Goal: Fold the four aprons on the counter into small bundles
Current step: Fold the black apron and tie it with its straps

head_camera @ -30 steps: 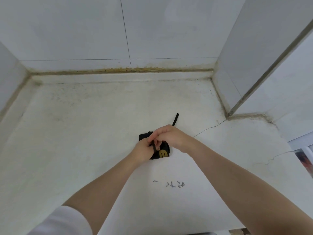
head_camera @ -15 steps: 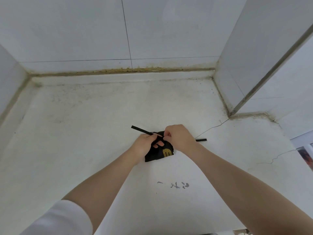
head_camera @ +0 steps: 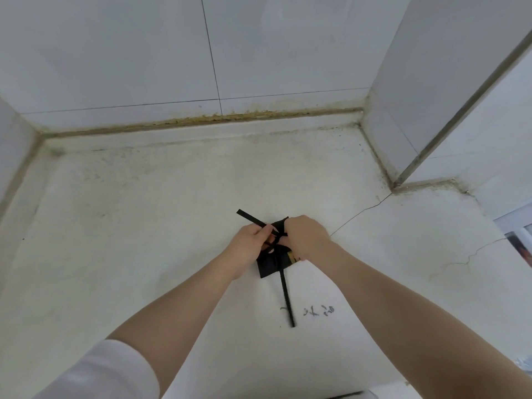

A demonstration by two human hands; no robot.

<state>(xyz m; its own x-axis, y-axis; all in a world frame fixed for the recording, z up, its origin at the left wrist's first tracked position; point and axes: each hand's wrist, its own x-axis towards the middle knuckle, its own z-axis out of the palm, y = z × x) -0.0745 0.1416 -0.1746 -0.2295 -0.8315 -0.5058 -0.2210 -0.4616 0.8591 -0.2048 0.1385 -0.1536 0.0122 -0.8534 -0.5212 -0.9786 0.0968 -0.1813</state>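
A black apron (head_camera: pixel 270 264) folded into a small bundle, with a yellow mark at its right edge, lies on the white counter (head_camera: pixel 144 240). My left hand (head_camera: pixel 250 243) pinches one black strap (head_camera: pixel 250 218), which sticks out up and to the left. My right hand (head_camera: pixel 306 236) sits over the bundle's right side with its fingers curled on the straps where they cross. A second strap end (head_camera: pixel 287 300) runs from the bundle toward me. Only this one apron is in view.
Tiled walls close the counter at the back, left and right, with a wall corner (head_camera: pixel 397 180) jutting in at the right. Cracks (head_camera: pixel 359 214) run across the counter's right part. Dark scribbled marks (head_camera: pixel 319 311) lie near the lower strap end.
The camera has moved closer. The right strap end that lay out to the right now points toward me. Both hands stay on the bundle, working the crossed straps.
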